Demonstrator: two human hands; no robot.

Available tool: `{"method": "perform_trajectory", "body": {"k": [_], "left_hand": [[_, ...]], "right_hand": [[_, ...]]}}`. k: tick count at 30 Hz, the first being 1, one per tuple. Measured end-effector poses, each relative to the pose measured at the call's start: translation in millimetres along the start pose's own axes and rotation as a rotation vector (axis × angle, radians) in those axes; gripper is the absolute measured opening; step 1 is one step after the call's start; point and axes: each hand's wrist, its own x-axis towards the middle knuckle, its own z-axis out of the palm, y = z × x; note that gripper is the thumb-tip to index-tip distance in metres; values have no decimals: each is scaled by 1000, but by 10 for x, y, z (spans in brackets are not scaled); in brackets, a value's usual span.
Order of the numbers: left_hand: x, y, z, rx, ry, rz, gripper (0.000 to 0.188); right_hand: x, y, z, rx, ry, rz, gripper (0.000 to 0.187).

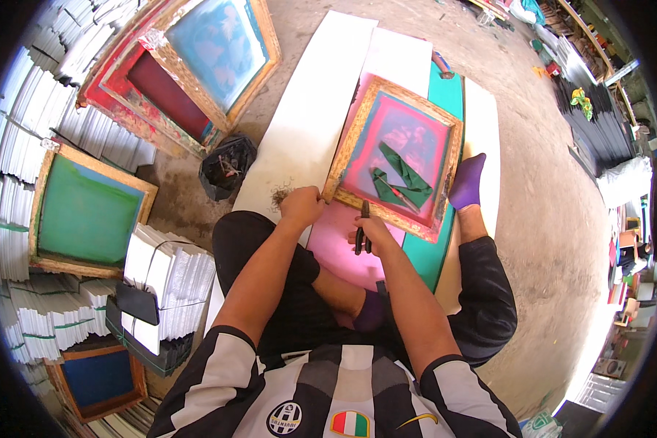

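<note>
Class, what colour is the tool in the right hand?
Black: the tool shows best in the head view.

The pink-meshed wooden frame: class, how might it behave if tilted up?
The wooden frame would probably stay stiff, given its four joined bars. Its pink mesh looks thin, so may give if pressed. The folded green material lies apparently loose on top and could slide off.

To your left, white stacks [7,182] flank a green-screened frame [87,212] and a dark-blue-screened frame [98,379]; farther ahead, a light-blue-screened frame [219,47] overlaps a red frame [169,95] near a black bag [213,175] on the concrete floor [555,255]. At your far right, a yellow-green bundle [582,104] tops dark sheets [602,124].
</note>
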Motion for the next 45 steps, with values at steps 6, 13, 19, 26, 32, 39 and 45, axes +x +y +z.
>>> {"method": "perform_trajectory", "body": {"k": [6,13,19,26,32,39,45], "left_hand": [[44,10,7,5,-19,3,26],[96,90,-32,22,-61,-23,26],[128,14,49,1,-47,-28,29],[133,71,34,-7,-24,8,30],[55,133,64,-121,-2,223,21],[172,-82,214,-417,-75,278,30],[119,-260,-152,-789,-302,-256,37]], "right_hand": [[-63,-112,45,-53,56,105,30],[-56,-17,129,-130,174,22,15],[-4,169,285,-199,301,-74,16],[-32,227,436,-613,584,-177,31],[-86,305,299,-505,398,-225,30],[-434,26,448,18,-240,-124,33],[-229,-211,816,-95,-347,-179,29]]}}
